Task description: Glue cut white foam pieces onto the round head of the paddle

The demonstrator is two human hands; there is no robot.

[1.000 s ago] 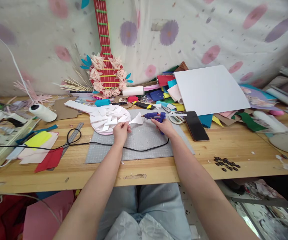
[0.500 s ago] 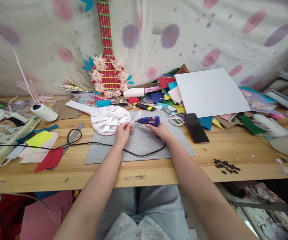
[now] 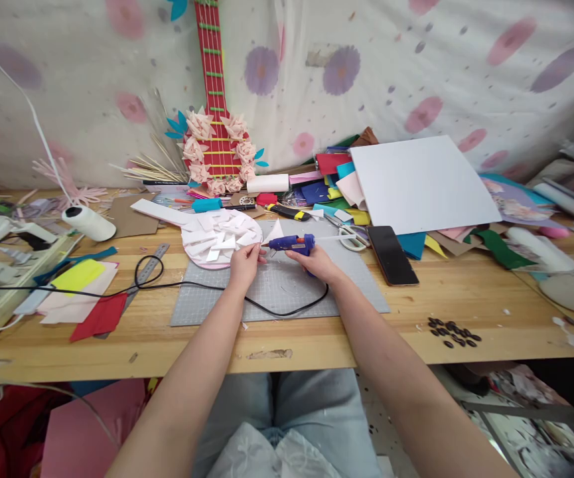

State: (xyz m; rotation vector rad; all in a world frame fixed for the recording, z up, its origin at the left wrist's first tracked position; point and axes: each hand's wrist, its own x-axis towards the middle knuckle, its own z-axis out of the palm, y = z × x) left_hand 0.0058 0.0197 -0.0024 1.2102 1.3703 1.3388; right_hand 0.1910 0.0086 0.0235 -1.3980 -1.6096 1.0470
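Note:
My right hand [image 3: 317,264] is wrapped around the handle of a blue hot glue gun [image 3: 291,245], with a clear glue stick [image 3: 330,238] out of its back. The gun's nozzle points left and reaches the pinched fingertips of my left hand [image 3: 245,265]. Whatever those fingers hold is too small to make out. Just behind the nozzle shows a white pointed piece [image 3: 275,230]. Left of my hands lies a flat, round-bodied shape with a long neck [image 3: 160,211], its body covered with loose white pieces [image 3: 217,232]. It partly overlaps a grey cutting mat [image 3: 287,292].
A red paper guitar with pink flowers [image 3: 215,146] stands at the back. Scissors [image 3: 352,238], a phone [image 3: 392,255] and a white board [image 3: 421,186] are on the right. The gun's black cord [image 3: 207,286] crosses the mat. Black oval pieces [image 3: 453,332] lie near the front edge.
The glue gun and my right hand have shifted slightly left, bringing the nozzle to my left fingertips. My left hand stays nearly in place.

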